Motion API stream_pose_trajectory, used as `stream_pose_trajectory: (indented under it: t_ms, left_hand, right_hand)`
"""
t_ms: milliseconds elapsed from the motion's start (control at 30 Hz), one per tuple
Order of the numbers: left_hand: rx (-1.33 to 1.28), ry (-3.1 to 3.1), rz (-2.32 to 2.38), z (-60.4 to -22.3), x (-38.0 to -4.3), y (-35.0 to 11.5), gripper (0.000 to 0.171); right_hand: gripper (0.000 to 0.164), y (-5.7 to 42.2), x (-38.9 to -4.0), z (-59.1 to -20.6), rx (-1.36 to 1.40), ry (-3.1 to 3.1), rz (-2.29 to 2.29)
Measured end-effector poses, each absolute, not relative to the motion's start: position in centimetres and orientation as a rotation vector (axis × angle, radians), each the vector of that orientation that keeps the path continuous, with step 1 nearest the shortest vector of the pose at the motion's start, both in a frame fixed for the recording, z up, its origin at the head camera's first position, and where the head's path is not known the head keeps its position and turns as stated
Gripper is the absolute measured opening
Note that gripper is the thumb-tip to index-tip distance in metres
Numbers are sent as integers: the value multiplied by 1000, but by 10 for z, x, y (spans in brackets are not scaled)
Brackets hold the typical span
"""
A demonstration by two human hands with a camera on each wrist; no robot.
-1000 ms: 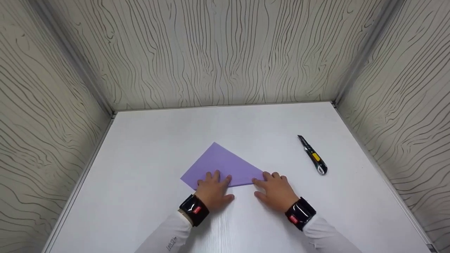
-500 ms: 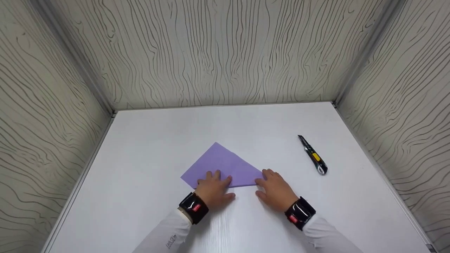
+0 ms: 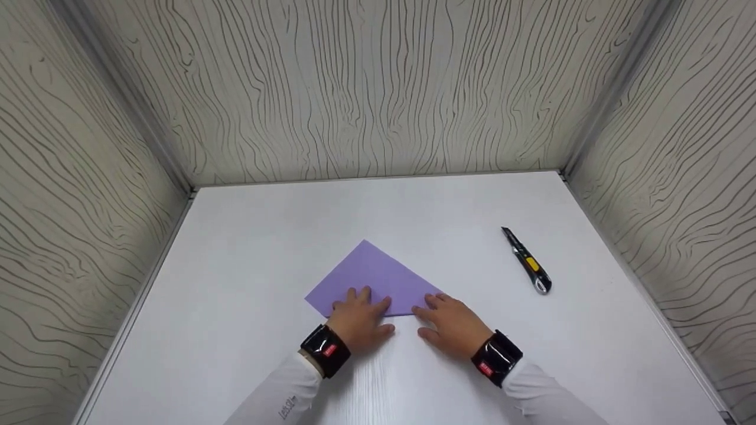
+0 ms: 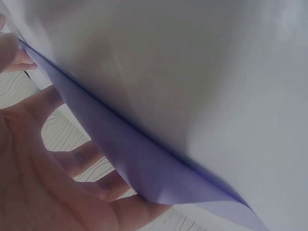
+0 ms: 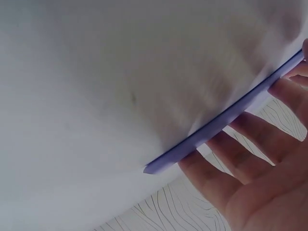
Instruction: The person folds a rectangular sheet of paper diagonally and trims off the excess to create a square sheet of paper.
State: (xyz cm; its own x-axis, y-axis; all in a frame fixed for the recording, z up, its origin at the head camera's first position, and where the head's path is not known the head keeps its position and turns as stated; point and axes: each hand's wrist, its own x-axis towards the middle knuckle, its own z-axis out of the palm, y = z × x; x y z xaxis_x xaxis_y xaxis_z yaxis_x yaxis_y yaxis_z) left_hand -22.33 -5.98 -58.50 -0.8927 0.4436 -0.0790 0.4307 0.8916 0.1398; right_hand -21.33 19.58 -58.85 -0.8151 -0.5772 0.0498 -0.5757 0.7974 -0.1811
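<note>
A person's right grip [image 3: 455, 326], loosely spread, has shifted inward from the right corner of the folded purple paper [image 3: 378, 273] along its near edge, apparently working down the crease; the left grip [image 3: 357, 326], also spread, stays on the paper, mid-desk [image 3: 254, 236].

Matt, smooth purple paper [image 3: 383, 274]; glossy wristbands [image 3: 497, 358].

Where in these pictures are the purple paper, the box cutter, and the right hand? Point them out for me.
Purple paper [image 3: 373, 271]: head view, middle of its exposed face.
Box cutter [image 3: 525, 258]: head view, middle of its body.
Right hand [image 3: 455, 324]: head view, back of the hand.
</note>
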Motion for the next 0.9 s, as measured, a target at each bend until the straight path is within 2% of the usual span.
stream_pose_trajectory:
  t_ms: [433,667,900]
  left_hand:
    - [706,2944,204,-581,-225,-60,63]
    - [673,3085,188,-592,-229,-53,40]
    - [700,3240,-20,-600,-234,-38,31]
  right_hand:
    - [45,197,-213,-588,-986,2973,-312]
    - [42,194,-214,-588,-1050,3025,-256]
    - [36,192,-216,-587,-1060,3070,-193]
